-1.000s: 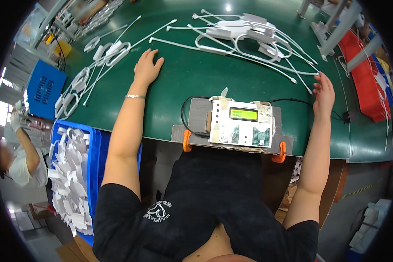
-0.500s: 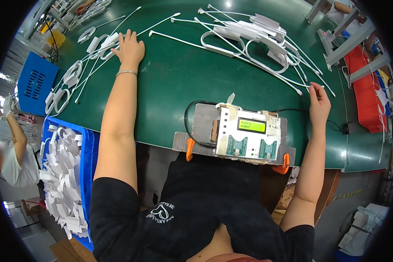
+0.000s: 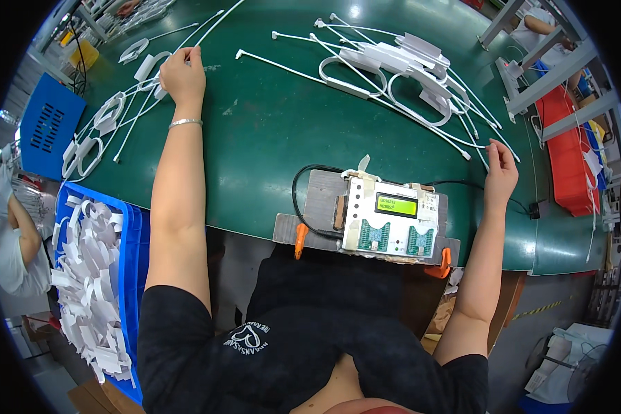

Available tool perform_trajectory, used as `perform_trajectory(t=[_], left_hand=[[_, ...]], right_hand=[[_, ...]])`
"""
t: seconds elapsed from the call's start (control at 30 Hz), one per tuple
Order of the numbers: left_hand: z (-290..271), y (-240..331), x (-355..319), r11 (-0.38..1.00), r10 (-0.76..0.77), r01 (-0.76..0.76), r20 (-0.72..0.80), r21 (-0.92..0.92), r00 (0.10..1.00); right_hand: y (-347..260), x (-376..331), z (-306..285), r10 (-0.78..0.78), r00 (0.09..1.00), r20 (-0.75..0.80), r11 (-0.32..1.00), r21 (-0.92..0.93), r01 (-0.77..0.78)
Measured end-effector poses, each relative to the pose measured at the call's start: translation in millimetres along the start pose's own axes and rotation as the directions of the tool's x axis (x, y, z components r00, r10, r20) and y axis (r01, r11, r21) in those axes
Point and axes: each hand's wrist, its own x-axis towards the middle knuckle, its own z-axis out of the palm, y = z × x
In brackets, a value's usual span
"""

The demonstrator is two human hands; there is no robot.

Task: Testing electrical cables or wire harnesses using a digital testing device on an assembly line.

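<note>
At the far left, my left hand (image 3: pixel 184 77) is closed on a white cable (image 3: pixel 217 26), whose straight end sticks up past the fingers toward the top edge. Beside and below that hand lie several more coiled white cables (image 3: pixel 110 114) with paper bands. My right hand (image 3: pixel 501 171) pinches one end of a white cable near the right side of the table. That cable runs back to a pile of white cables (image 3: pixel 393 62) with white paper wraps (image 3: pixel 421 48) at the far middle. The left fingertips are partly hidden from view.
Before me a white tester (image 3: pixel 390 217) with a lit screen sits on a grey board with orange clamps (image 3: pixel 301 240). A blue bin (image 3: pixel 134 262) of paper strips (image 3: pixel 93 290) stands at lower left. A blue box (image 3: pixel 48 127), metal frame (image 3: pixel 552 52) and red bin (image 3: pixel 566 145) flank the table.
My left hand, spread over the left cables before, has closed on a cable and drawn slightly down and left. The cable end by it now points higher. My right hand keeps its pinch, slightly lower.
</note>
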Motion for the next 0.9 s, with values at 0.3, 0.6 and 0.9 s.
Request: perform_trajectory(t=[0.3, 0.6, 0.9], left_hand=[[-147, 120, -109, 0.782, 0.435, -0.306, 0.124, -0.544, 0.892], [-198, 75, -167, 0.942, -0.099, 0.209, 0.380, -0.263, 0.920], [-181, 115, -167, 0.991, -0.002, 0.086, 0.638, -0.101, 0.770]], right_hand=[[-149, -129, 39, -0.016, 0.664, 0.747, 0.647, 0.514, -0.563], [-164, -169, 7, -0.453, 0.718, 0.529, 0.461, 0.828, -0.319], [-143, -198, -36, -0.035, 0.885, 0.464, 0.229, 0.866, -0.444]])
